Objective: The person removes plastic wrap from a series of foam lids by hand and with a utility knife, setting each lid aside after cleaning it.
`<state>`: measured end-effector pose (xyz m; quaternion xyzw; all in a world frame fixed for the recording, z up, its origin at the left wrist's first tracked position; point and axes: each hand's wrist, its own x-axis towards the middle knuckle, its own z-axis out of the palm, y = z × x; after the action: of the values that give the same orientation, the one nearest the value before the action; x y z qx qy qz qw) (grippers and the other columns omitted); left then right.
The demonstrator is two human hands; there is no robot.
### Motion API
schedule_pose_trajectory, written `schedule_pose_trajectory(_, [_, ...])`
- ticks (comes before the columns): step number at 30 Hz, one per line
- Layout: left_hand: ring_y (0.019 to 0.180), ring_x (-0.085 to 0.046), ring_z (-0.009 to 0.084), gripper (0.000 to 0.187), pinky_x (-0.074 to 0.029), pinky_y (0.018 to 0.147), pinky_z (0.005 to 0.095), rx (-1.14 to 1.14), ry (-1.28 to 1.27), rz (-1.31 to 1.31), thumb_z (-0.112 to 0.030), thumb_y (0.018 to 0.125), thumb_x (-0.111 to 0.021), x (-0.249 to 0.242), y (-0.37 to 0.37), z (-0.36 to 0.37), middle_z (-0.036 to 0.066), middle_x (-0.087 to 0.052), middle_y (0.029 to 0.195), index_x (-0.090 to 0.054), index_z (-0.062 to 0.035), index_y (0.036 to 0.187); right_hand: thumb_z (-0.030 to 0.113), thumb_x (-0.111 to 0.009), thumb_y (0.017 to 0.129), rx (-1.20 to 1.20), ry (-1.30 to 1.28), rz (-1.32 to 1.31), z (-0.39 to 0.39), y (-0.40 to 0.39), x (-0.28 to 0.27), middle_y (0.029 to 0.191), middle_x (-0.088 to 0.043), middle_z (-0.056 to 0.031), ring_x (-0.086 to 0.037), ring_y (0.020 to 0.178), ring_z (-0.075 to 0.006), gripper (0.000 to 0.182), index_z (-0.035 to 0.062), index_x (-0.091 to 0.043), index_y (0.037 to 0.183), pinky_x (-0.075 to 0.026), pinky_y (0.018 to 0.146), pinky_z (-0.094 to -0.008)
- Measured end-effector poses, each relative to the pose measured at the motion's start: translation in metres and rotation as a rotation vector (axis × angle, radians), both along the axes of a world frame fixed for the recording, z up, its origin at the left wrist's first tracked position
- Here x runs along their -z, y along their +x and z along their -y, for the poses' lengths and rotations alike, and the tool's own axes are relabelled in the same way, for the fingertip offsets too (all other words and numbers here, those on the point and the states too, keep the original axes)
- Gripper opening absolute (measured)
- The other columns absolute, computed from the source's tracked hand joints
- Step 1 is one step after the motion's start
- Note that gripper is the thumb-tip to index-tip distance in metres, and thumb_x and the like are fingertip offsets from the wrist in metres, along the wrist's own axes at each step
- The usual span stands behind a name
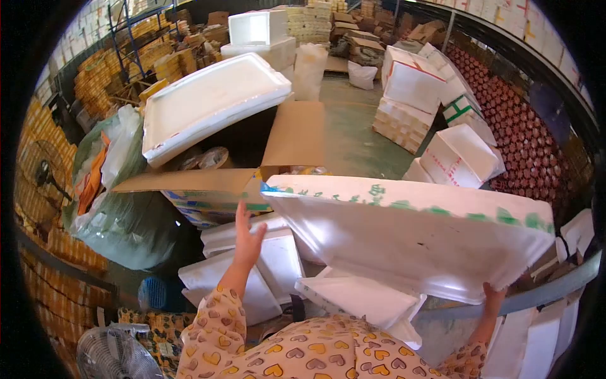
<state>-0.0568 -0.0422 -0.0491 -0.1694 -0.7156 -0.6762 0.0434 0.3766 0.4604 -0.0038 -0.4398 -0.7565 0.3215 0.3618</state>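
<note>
A large white foam box [404,246] is tilted in front of me, its open inside turned my way. Green marks and strips of tape run along its upper side. My right hand [495,294] grips its lower right edge, the fingers partly hidden behind the wall. My left hand [247,235] is raised with fingers apart, holding nothing, just left of the box's blue-taped corner. Beyond that hand stands an open cardboard box [293,136] with its flaps folded out. A white foam lid [214,101] lies slanted above the cardboard box.
Several white foam pieces [252,278] are piled below my left hand. A green plastic bag [120,221] bulges at the left, above a metal fan [117,354]. More foam boxes [457,155] are stacked at the right, by many dark red bundles [517,120]. A grey rail [555,284] curves along the right.
</note>
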Motion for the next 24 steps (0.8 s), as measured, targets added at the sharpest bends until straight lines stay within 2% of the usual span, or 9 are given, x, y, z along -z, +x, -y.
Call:
schedule_pose_trajectory(5, [0.123, -0.032, 0.0232, 0.066, -0.028, 0.100, 0.0367, 0.164, 0.436, 0.245, -0.041, 0.090, -0.043, -0.035, -0.007, 0.003, 0.011, -0.024, 0.140, -0.012, -0.0104, 0.140, 0.004, -0.068, 0.064, -0.085, -0.146, -0.277, 0.003, 0.005, 0.000, 0.116, -0.050, -0.0099, -0.046, 0.106, -0.0244, 0.064, -0.0019, -0.042, 0.122, -0.033, 0.095, -0.0341])
schedule_pose_trajectory(9, [0.119, -0.040, 0.0236, 0.065, -0.031, 0.099, 0.0343, 0.219, 0.446, 0.274, -0.043, 0.089, -0.044, -0.056, -0.001, 0.007, 0.010, -0.036, 0.133, -0.018, -0.0091, 0.138, 0.005, -0.071, 0.065, -0.090, -0.114, 0.036, 0.011, -0.009, -0.002, 0.117, -0.051, -0.0119, -0.047, 0.106, -0.0240, 0.063, -0.0029, -0.043, 0.121, -0.035, 0.094, -0.0333])
schedule_pose_trajectory(15, [0.107, -0.046, 0.0183, 0.076, -0.038, 0.091, 0.0281, 0.310, 0.216, 0.011, 0.003, 0.070, -0.063, -0.089, 0.038, 0.015, 0.007, -0.044, 0.119, -0.024, -0.0041, 0.134, 0.015, -0.069, 0.068, -0.181, 0.113, 0.414, -0.022, -0.017, 0.061, 0.103, -0.059, -0.0148, -0.056, 0.096, -0.0266, 0.042, -0.0004, -0.055, 0.104, -0.042, 0.088, -0.0368])
schedule_pose_trajectory(17, [0.107, -0.047, 0.0189, 0.074, -0.037, 0.091, 0.0285, 0.296, 0.246, 0.083, 0.006, 0.066, -0.064, -0.103, 0.055, 0.011, 0.008, -0.046, 0.115, -0.029, -0.0037, 0.131, 0.021, -0.066, 0.070, -0.412, 0.058, 1.393, 0.010, -0.050, 0.032, 0.087, -0.063, -0.0142, -0.060, 0.082, -0.0264, 0.030, 0.0037, -0.061, 0.094, -0.046, 0.077, -0.0375])
schedule_pose_trajectory(19, [0.105, -0.049, 0.0217, 0.072, -0.039, 0.090, 0.0296, 0.118, -0.259, -0.262, 0.003, 0.065, -0.066, -0.111, 0.066, 0.001, 0.011, -0.047, 0.116, -0.033, -0.0035, 0.129, 0.020, -0.060, 0.074, -0.432, -0.120, 1.087, 0.003, -0.061, 0.065, 0.079, -0.062, -0.0154, -0.061, 0.074, -0.0265, 0.021, 0.0054, -0.063, 0.089, -0.047, 0.068, -0.0364])
schedule_pose_trajectory(20, [0.105, -0.049, 0.0295, 0.071, -0.040, 0.089, 0.0341, 0.085, -0.333, -0.368, 0.001, 0.063, -0.068, -0.105, 0.069, -0.007, 0.016, -0.048, 0.115, -0.036, -0.0027, 0.126, 0.020, -0.060, 0.074, -0.432, -0.125, 1.092, 0.058, -0.078, 0.008, 0.079, -0.062, -0.0154, -0.061, 0.074, -0.0265, 0.021, 0.0054, -0.063, 0.089, -0.047, 0.068, -0.0364])
schedule_pose_trajectory(21, [0.104, -0.048, 0.0357, 0.075, -0.038, 0.090, 0.0386, 0.095, -0.411, -0.393, -0.002, 0.059, -0.071, -0.102, 0.075, -0.013, 0.018, -0.049, 0.114, -0.036, -0.0021, 0.126, 0.011, -0.054, 0.078, -0.685, -0.157, 0.661, 0.112, -0.130, -0.033, 0.081, -0.062, -0.0156, -0.061, 0.073, -0.0280, 0.017, 0.0019, -0.062, 0.090, -0.047, 0.068, -0.0342])
schedule_pose_trajectory(23, [0.103, -0.047, 0.0370, 0.075, -0.036, 0.092, 0.0396, 0.097, -0.482, -0.429, -0.004, 0.058, -0.072, -0.097, 0.087, -0.026, 0.018, -0.049, 0.112, -0.038, -0.0025, 0.124, 0.001, -0.053, 0.080, -0.889, 0.042, 0.220, 0.177, -0.173, -0.069, 0.076, -0.058, -0.0096, -0.055, 0.068, -0.0178, 0.008, 0.0003, -0.059, 0.085, -0.044, 0.062, -0.0285])
schedule_pose_trajectory(24, [0.101, -0.049, 0.0349, 0.073, -0.036, 0.090, 0.0398, 0.106, -0.520, -0.460, -0.005, 0.057, -0.073, -0.099, 0.091, -0.034, 0.017, -0.051, 0.110, -0.040, -0.0028, 0.122, -0.001, -0.056, 0.076, -0.944, 0.233, 0.158, 0.199, -0.188, -0.075, 0.078, -0.057, -0.0117, -0.056, 0.072, -0.0232, 0.011, 0.0012, -0.059, 0.086, -0.044, 0.064, -0.0304])
